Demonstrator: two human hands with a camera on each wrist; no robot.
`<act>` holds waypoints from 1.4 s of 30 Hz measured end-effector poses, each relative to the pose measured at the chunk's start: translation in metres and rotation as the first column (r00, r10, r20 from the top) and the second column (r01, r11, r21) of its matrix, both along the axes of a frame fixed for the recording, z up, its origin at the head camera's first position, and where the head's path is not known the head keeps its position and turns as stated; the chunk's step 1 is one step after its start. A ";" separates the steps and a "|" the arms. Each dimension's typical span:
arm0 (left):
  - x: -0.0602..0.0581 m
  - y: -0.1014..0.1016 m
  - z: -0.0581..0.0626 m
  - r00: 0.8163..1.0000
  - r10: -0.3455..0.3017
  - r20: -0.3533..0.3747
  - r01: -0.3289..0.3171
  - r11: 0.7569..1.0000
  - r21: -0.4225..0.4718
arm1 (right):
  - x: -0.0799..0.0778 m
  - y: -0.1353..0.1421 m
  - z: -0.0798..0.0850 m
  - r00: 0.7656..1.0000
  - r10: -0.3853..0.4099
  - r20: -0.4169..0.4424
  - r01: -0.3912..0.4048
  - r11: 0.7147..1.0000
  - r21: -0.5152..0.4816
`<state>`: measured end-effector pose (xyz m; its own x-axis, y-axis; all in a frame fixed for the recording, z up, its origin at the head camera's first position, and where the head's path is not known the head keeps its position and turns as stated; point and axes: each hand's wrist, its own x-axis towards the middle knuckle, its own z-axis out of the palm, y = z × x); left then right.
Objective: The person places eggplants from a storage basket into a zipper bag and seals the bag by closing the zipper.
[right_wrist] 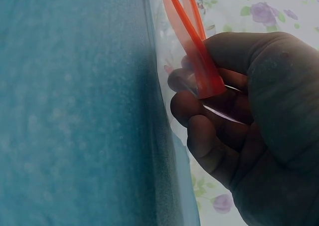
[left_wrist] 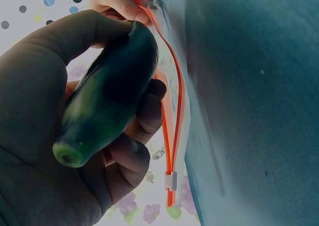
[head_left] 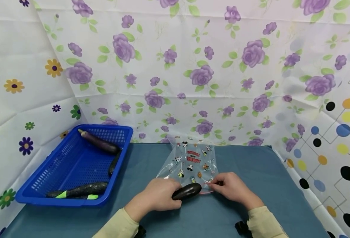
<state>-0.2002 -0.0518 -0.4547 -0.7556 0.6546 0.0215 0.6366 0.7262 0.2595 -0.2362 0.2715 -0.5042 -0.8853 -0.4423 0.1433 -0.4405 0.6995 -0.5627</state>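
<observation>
My left hand (head_left: 160,195) grips a dark eggplant (head_left: 187,191) with its thumb and fingers curled round it. In the left wrist view the green stem end of the eggplant (left_wrist: 107,94) faces the camera. A clear slider zip bag (head_left: 175,165) with cartoon prints lies on the table, its mouth toward me. My right hand (head_left: 233,187) pinches the right corner of that mouth. Seen from the right wrist, the red zip strip (right_wrist: 197,51) runs between thumb and fingers. The mouth is parted, and a white slider (left_wrist: 171,181) sits near its left end. The eggplant's far end is at the mouth.
A blue plastic basket (head_left: 26,193) stands at the left of the table. In it lie a purple eggplant (head_left: 99,142) and several dark, long vegetables (head_left: 85,189), some with bright green ends. A teal cloth (head_left: 252,162) covers the table. Flowered sheeting (head_left: 169,79) hangs behind.
</observation>
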 end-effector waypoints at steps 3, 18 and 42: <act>0.000 0.000 -0.001 1.000 -0.004 -0.017 0.004 1.000 -0.019 | 0.000 0.000 0.000 1.000 0.005 -0.002 -0.005 1.000 0.004; -0.001 0.001 -0.001 0.998 0.054 -0.026 -0.056 0.996 -0.065 | -0.003 -0.001 0.002 1.000 0.010 -0.004 -0.010 1.000 0.008; 0.003 0.002 0.004 0.991 0.133 0.012 -0.132 0.987 -0.088 | 0.001 -0.003 0.003 0.998 0.012 -0.055 -0.012 1.000 -0.002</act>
<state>-0.1972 -0.0497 -0.4509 -0.8355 0.5476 -0.0451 0.5292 0.8240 0.2023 -0.2356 0.2688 -0.5012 -0.8710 -0.4521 0.1923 -0.4787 0.6928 -0.5393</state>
